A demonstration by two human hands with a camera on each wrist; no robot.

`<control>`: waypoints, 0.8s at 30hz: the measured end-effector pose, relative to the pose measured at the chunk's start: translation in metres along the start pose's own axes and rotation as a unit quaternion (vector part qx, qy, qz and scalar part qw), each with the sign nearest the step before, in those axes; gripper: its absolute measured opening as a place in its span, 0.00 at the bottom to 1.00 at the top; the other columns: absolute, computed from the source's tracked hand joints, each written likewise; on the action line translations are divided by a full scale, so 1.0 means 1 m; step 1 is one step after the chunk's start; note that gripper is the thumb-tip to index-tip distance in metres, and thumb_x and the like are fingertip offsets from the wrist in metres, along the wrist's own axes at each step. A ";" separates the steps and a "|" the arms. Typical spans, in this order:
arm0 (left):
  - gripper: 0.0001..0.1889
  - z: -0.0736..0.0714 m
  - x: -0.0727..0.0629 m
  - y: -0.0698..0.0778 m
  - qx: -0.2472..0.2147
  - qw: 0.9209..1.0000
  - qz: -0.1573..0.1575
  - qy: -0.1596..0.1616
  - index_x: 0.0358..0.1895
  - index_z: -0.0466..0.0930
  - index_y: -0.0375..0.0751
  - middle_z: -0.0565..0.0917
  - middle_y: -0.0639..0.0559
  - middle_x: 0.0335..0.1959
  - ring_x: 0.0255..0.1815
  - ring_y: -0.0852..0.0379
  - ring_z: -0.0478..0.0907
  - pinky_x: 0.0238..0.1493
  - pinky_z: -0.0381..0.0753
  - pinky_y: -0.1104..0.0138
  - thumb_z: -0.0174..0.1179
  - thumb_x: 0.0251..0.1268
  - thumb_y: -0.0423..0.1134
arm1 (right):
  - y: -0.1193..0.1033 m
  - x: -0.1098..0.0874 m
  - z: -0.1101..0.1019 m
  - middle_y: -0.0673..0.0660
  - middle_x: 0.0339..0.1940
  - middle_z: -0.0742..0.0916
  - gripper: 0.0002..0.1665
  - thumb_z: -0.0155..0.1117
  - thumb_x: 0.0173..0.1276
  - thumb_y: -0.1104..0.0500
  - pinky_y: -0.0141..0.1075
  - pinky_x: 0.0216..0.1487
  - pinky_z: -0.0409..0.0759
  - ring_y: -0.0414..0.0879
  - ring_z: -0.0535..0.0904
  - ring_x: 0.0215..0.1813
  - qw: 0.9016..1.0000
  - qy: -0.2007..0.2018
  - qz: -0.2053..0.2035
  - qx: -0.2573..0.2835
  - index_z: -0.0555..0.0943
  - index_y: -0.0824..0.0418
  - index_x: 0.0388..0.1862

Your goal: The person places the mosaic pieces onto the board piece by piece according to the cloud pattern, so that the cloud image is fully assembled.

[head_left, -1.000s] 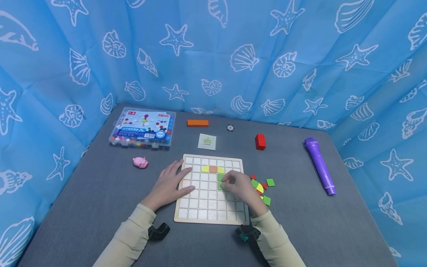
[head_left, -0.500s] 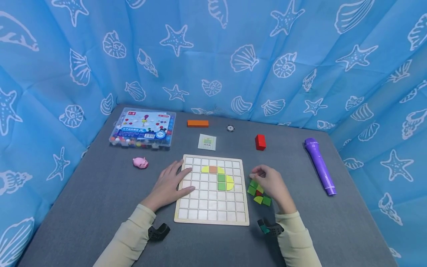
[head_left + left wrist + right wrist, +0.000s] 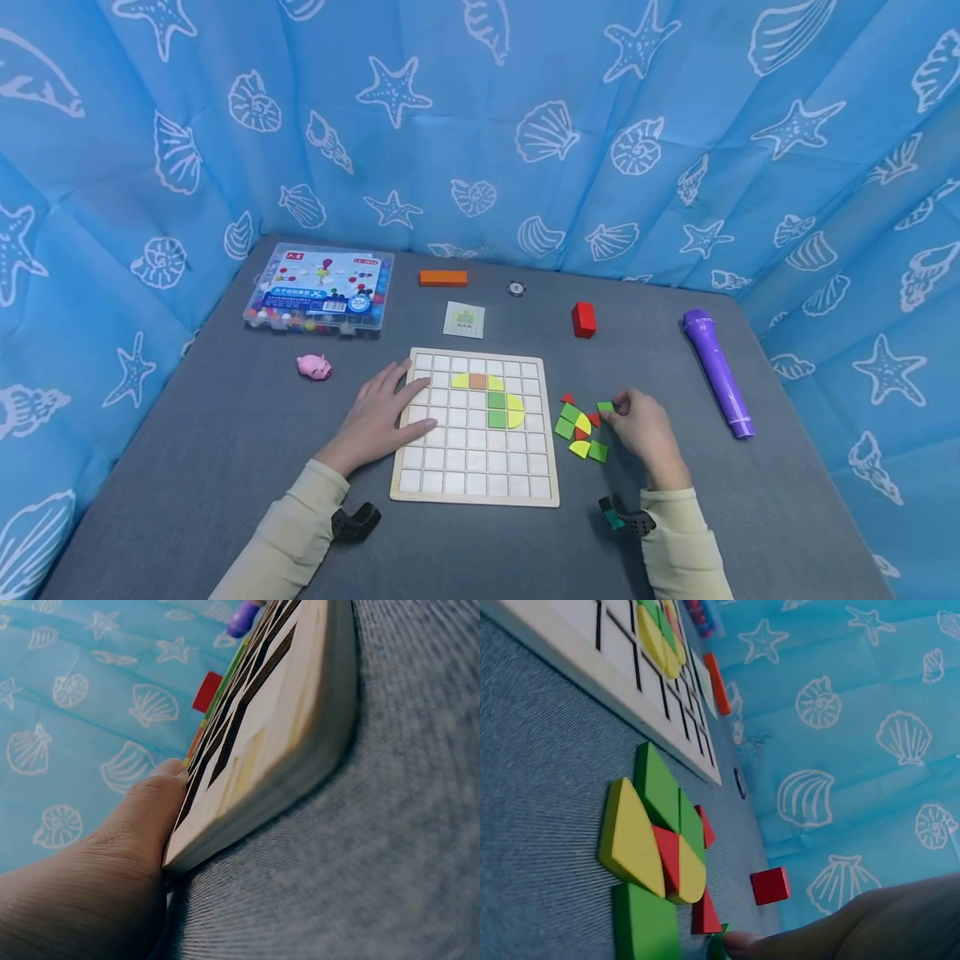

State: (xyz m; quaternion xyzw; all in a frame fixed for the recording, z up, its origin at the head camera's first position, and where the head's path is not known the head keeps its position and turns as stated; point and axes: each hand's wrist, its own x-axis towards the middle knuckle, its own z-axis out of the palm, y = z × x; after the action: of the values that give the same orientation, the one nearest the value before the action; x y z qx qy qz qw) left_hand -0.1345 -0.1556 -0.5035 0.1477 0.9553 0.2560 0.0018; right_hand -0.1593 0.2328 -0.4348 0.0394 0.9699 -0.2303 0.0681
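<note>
The wooden grid board (image 3: 475,492) lies flat on the table, with green square tiles (image 3: 497,408), yellow quarter-round tiles (image 3: 516,410) and an orange tile (image 3: 477,381) in its cells. My left hand (image 3: 382,412) rests on the board's left edge, fingers spread; in the left wrist view the thumb (image 3: 150,802) lies along the wooden rim. Right of the board my right hand (image 3: 645,429) pinches a green square tile (image 3: 605,407) at the far side of a loose pile. That pile holds several green, yellow and red tiles (image 3: 660,787). The fingers' far side is hidden in the right wrist view.
Behind the board lie a pattern card (image 3: 463,320), an orange block (image 3: 443,278), a round chip (image 3: 517,288) and a red block (image 3: 584,320). A purple microphone (image 3: 718,373) lies right. A pink pig (image 3: 314,367) and a plastic case (image 3: 318,290) are left.
My right hand has left the board, passed over the tile pile and come to the green tile at its right. A second yellow quarter-round shows on the board's right. The left hand stays put.
</note>
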 end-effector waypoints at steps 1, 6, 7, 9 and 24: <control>0.38 0.000 0.000 0.000 0.001 1.000 -0.002 -0.002 0.72 0.62 0.58 0.49 0.48 0.78 0.77 0.43 0.45 0.70 0.50 0.41 0.53 0.60 0.68 | 0.001 0.000 0.001 0.64 0.33 0.79 0.17 0.64 0.65 0.60 0.44 0.31 0.73 0.53 0.74 0.32 1.000 -0.002 0.001 -0.004 0.76 0.74 0.45; 0.38 0.000 0.000 -0.001 0.000 1.000 -0.007 -0.010 0.73 0.60 0.59 0.48 0.49 0.78 0.77 0.43 0.44 0.71 0.49 0.42 0.51 0.61 0.69 | 0.003 0.001 0.003 0.63 0.32 0.78 0.17 0.63 0.65 0.61 0.43 0.31 0.72 0.51 0.73 0.32 1.000 -0.005 -0.002 -0.006 0.76 0.74 0.44; 0.38 0.000 0.000 -0.001 -0.001 1.000 -0.006 -0.009 0.73 0.60 0.58 0.49 0.49 0.78 0.77 0.43 0.44 0.71 0.49 0.42 0.51 0.61 0.69 | 0.002 0.001 0.004 0.63 0.32 0.79 0.17 0.63 0.65 0.61 0.44 0.31 0.72 0.52 0.73 0.32 1.000 -0.005 -0.004 -0.006 0.76 0.74 0.44; 0.38 0.000 0.000 -0.001 -0.002 1.000 -0.005 -0.009 0.73 0.60 0.59 0.49 0.49 0.78 0.77 0.43 0.44 0.71 0.49 0.42 0.51 0.61 0.69 | 0.002 0.002 0.004 0.65 0.34 0.79 0.16 0.63 0.64 0.62 0.45 0.33 0.73 0.53 0.74 0.33 1.000 -0.005 -0.007 -0.006 0.76 0.74 0.44; 0.38 -0.001 -0.001 0.000 0.002 1.000 -0.004 -0.006 0.73 0.61 0.58 0.49 0.48 0.78 0.77 0.42 0.45 0.71 0.50 0.42 0.52 0.61 0.69 | -0.003 0.005 0.010 0.68 0.37 0.80 0.16 0.60 0.67 0.62 0.49 0.37 0.74 0.56 0.75 0.37 1.000 0.007 -0.008 -0.011 0.77 0.75 0.46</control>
State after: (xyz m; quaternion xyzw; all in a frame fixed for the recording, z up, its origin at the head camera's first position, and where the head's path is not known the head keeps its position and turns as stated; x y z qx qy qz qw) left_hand -0.1337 -0.1563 -0.5032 0.1458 0.9562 0.2535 0.0081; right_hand -0.1636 0.2255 -0.4429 0.0325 0.9731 -0.2201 0.0603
